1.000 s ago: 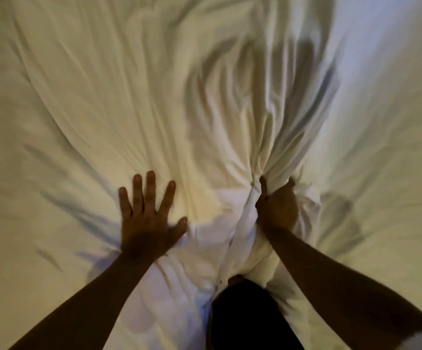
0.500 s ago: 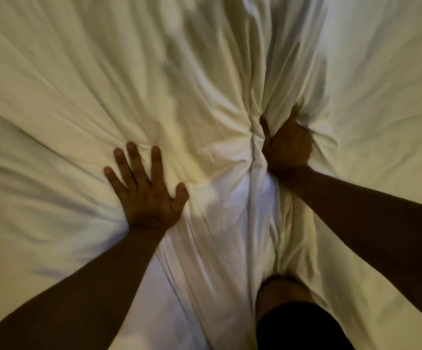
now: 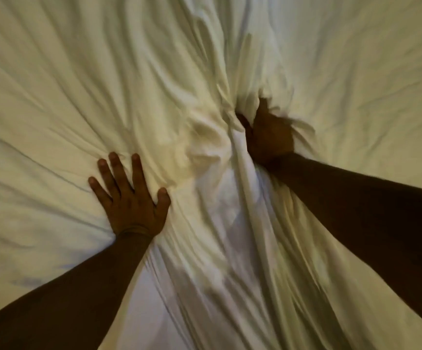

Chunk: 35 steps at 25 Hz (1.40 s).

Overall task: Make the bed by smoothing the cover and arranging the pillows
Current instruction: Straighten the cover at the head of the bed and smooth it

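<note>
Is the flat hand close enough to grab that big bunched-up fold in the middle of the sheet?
Probably yes. The left hand lies flat on the sheet, beside the bunched fold, and nothing lies between them. The right hand already grips the sheet on the fold's other side.

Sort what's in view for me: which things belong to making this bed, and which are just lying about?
Part of the job:
- white cover, heavily creased, fills the view
- left hand, pressed flat on the cover, fingers spread
- right hand, gripping a bunched fold of the cover

Just lying about:
- nothing visible; no pillows in view either
</note>
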Tool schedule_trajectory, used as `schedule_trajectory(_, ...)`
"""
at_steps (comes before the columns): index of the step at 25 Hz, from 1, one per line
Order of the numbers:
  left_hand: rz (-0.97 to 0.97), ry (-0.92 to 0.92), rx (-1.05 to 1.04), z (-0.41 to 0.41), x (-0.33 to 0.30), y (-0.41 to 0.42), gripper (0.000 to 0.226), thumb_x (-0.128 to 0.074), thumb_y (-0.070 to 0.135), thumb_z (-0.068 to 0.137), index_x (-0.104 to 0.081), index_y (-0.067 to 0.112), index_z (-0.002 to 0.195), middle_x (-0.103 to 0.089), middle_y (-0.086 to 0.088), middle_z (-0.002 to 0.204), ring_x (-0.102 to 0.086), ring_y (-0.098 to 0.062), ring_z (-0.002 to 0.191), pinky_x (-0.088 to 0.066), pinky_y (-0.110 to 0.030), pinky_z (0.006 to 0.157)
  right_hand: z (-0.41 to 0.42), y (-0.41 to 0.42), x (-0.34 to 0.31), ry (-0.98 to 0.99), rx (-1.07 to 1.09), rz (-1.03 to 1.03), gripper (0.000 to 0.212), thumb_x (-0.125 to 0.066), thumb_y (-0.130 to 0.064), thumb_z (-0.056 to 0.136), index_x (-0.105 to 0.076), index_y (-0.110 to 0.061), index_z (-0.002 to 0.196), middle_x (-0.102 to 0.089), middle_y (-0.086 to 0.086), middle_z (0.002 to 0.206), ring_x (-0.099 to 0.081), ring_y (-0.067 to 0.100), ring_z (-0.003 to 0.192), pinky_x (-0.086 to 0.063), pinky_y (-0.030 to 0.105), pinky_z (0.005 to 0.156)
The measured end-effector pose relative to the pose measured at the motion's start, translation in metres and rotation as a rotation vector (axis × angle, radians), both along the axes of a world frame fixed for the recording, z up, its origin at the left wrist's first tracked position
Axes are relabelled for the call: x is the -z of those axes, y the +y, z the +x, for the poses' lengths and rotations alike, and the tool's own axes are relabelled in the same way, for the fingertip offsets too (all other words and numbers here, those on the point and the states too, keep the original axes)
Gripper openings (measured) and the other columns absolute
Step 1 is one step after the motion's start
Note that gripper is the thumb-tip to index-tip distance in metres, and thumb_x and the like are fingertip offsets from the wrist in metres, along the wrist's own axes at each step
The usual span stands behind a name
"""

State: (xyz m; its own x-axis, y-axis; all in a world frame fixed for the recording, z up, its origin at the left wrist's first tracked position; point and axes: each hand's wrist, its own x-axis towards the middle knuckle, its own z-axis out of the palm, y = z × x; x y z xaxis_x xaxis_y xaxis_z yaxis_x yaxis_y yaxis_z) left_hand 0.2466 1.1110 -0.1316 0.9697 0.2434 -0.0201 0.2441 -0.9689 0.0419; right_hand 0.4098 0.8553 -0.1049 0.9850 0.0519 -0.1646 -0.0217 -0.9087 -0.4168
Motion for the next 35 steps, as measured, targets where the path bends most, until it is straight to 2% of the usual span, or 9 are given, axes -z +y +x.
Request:
schedule_trajectory(5, 0.05, -0.055, 0.012, 0.002, 0.004, 0.001, 0.082, -0.028, 0.057, 0.091, -0.013, 0.015, 0.16, -0.008, -0.024, 0.164, -0.002, -0.043, 0.152, -0.003, -0.067, 0.118, 0.002, -0.002, 0.003, -0.012, -0.005, 0.013, 0.071, -0.035, -0.057, 0.101, -0.025, -0.01, 0.153, -0.07, 0.02, 0.108, -0.067, 0.041, 0.095, -0.05, 0.046, 0.085)
schedule_trajectory(12, 0.078, -0.166, 0.006, -0.003, 0.005, 0.0, 0.078, -0.027, 0.058, 0.092, -0.016, 0.02, 0.159, -0.016, -0.022, 0.163, -0.01, -0.041, 0.152, -0.004, -0.064, 0.119, 0.022, -0.031, -0.032, 0.0, -0.089, 0.126, 0.057, -0.044, -0.056, 0.098, -0.047, -0.012, 0.134, -0.064, 0.021, 0.119, -0.061, 0.041, 0.107, -0.049, 0.042, 0.087)
schedule_trajectory(14, 0.092, -0.185, -0.002, -0.008, 0.006, -0.003, 0.078, -0.028, 0.058, 0.092, -0.017, 0.02, 0.159, -0.018, -0.022, 0.163, -0.012, -0.041, 0.151, -0.005, -0.063, 0.12, 0.013, -0.058, -0.038, -0.108, 0.053, 0.073, 0.054, -0.041, -0.058, 0.099, -0.05, -0.009, 0.12, -0.063, 0.022, 0.111, -0.062, 0.042, 0.1, -0.047, 0.041, 0.078)
schedule_trajectory(16, 0.108, -0.211, -0.014, -0.01, 0.004, -0.007, 0.078, -0.027, 0.058, 0.092, -0.018, 0.021, 0.159, -0.019, -0.023, 0.162, -0.013, -0.042, 0.151, -0.007, -0.064, 0.119, -0.007, -0.063, -0.038, -0.029, 0.233, 0.133, 0.059, -0.043, -0.062, 0.096, -0.05, -0.008, 0.121, -0.063, 0.02, 0.111, -0.061, 0.041, 0.103, -0.044, 0.038, 0.076)
schedule_trajectory(22, 0.062, -0.165, -0.018, -0.005, 0.013, -0.001, 0.081, -0.026, 0.06, 0.09, -0.01, 0.022, 0.16, -0.011, -0.022, 0.164, -0.005, -0.041, 0.152, -0.001, -0.064, 0.12, -0.045, -0.052, -0.058, 0.136, 0.376, 0.387, 0.084, -0.062, -0.07, 0.077, -0.034, -0.02, 0.138, -0.059, 0.008, 0.122, -0.065, 0.029, 0.104, -0.056, 0.046, 0.091)
schedule_trajectory(26, 0.059, -0.155, -0.016, -0.006, 0.012, 0.0, 0.081, -0.027, 0.059, 0.09, -0.012, 0.021, 0.16, -0.011, -0.022, 0.164, -0.005, -0.041, 0.152, -0.002, -0.064, 0.119, -0.174, -0.05, -0.058, -0.008, 0.4, 0.048, 0.081, -0.061, -0.061, 0.08, -0.029, -0.025, 0.145, -0.033, 0.008, 0.141, -0.044, 0.032, 0.125, -0.044, 0.05, 0.104)
schedule_trajectory(31, 0.082, -0.191, -0.012, -0.01, 0.01, 0.0, 0.079, -0.029, 0.057, 0.091, -0.015, 0.021, 0.159, -0.016, -0.024, 0.163, -0.009, -0.043, 0.151, -0.004, -0.065, 0.119, -0.161, -0.066, -0.052, -0.043, 0.307, 0.083, 0.046, -0.046, -0.056, 0.097, -0.052, -0.019, 0.123, -0.063, 0.005, 0.113, -0.061, 0.026, 0.1, -0.042, 0.032, 0.08)
schedule_trajectory(33, 0.084, -0.193, 0.0, -0.012, 0.008, -0.003, 0.077, -0.029, 0.057, 0.092, -0.016, 0.021, 0.159, -0.018, -0.025, 0.162, -0.011, -0.043, 0.151, -0.003, -0.064, 0.119, -0.143, -0.105, -0.065, -0.159, 0.304, 0.083, 0.036, -0.042, -0.047, 0.103, -0.058, -0.014, 0.107, -0.065, 0.006, 0.088, -0.057, 0.024, 0.077, -0.038, 0.03, 0.07)
schedule_trajectory(35, 0.093, -0.177, 0.003, -0.014, 0.002, -0.004, 0.077, -0.028, 0.058, 0.092, -0.016, 0.022, 0.159, -0.019, -0.026, 0.161, -0.011, -0.045, 0.15, -0.001, -0.063, 0.12, -0.145, -0.134, -0.051, -0.157, 0.328, 0.046, 0.039, -0.038, -0.045, 0.104, -0.059, -0.011, 0.107, -0.063, 0.007, 0.082, -0.058, 0.027, 0.075, -0.044, 0.035, 0.069)
